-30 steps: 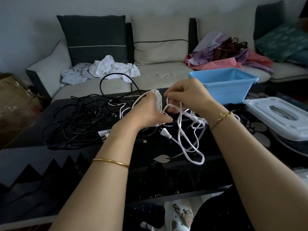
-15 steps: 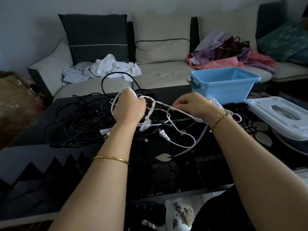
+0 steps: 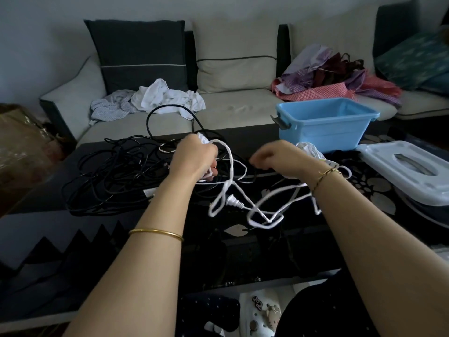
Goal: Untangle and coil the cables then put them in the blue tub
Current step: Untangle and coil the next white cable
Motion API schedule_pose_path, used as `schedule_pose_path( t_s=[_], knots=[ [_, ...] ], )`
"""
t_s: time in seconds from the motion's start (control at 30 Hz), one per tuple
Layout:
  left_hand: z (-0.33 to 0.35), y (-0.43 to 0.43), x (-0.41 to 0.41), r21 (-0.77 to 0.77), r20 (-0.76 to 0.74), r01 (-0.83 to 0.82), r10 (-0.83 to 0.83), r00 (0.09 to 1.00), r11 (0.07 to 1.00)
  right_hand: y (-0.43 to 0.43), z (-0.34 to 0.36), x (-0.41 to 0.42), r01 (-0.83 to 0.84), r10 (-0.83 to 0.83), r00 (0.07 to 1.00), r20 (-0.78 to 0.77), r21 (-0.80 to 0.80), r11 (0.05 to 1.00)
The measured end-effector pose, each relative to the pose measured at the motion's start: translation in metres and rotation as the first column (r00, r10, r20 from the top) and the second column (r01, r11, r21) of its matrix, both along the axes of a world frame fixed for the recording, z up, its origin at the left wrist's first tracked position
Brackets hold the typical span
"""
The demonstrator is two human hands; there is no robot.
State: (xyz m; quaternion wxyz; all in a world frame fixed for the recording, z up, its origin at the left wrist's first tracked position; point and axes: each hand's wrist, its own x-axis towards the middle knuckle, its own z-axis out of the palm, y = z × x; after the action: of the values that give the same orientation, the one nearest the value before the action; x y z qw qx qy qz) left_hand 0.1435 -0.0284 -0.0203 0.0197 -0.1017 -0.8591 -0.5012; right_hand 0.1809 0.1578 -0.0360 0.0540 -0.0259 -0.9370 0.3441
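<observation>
Left hand (image 3: 194,156) grips a bunch of wound loops of the thin white power cable (image 3: 232,166), fist closed tight around them. Right hand (image 3: 279,158) is blurred with its fingers curled; can't tell if it holds a strand. Since a second ago the hands have dropped to table level and pulled apart, and the slack with the two-pin plug (image 3: 232,202) now trails on the dark glass table (image 3: 243,254). This looks like feeding out length for the next wrap. The coil is partial, the tangled black cables (image 3: 116,176) are untouched, and the blue plastic tub (image 3: 320,135) behind appears empty.
</observation>
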Motion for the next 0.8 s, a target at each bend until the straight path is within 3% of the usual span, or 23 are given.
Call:
schedule_pose_path(
  t_s=[0.07,0.13,0.27,0.37,0.47,0.53,0.7,0.8],
  knots=[
    [0.001,0.005,0.002,-0.195,-0.109,0.03,-0.052,0.993,0.98,-0.019,0.012,0.005,-0.009,-0.01,0.999,-0.036,-0.482,0.876],
    [0.002,0.009,0.002,-0.337,-0.158,0.013,-0.07,0.985,0.942,-0.034,0.02,0.011,-0.034,0.094,0.994,0.049,-0.687,0.726],
    [-0.001,0.007,0.002,-0.529,-0.224,-0.028,-0.108,0.969,0.848,-0.052,0.026,0.025,-0.125,0.344,0.917,0.202,-0.674,0.728],
    [-0.007,0.002,0.002,-0.571,-0.276,-0.055,-0.128,0.953,0.819,-0.057,0.027,0.022,-0.082,0.295,0.939,0.178,-0.716,0.694],
    [-0.009,0.0,-0.002,-0.54,-0.293,-0.081,-0.097,0.951,0.838,-0.056,0.031,0.021,0.025,0.258,0.945,0.201,-0.831,0.556],
    [-0.007,0.0,0.0,-0.548,-0.305,-0.125,-0.058,0.951,0.827,-0.058,0.033,0.024,0.049,0.298,0.925,0.236,-0.851,0.523],
    [-0.005,-0.002,0.004,-0.584,-0.276,-0.127,-0.049,0.96,0.802,-0.073,0.023,0.022,-0.059,0.291,0.922,0.253,-0.653,0.755],
    [-0.006,-0.004,0.004,-0.585,-0.265,-0.093,-0.081,0.961,0.806,-0.075,0.025,0.02,-0.071,0.239,0.949,0.206,-0.599,0.797]
  ],
)
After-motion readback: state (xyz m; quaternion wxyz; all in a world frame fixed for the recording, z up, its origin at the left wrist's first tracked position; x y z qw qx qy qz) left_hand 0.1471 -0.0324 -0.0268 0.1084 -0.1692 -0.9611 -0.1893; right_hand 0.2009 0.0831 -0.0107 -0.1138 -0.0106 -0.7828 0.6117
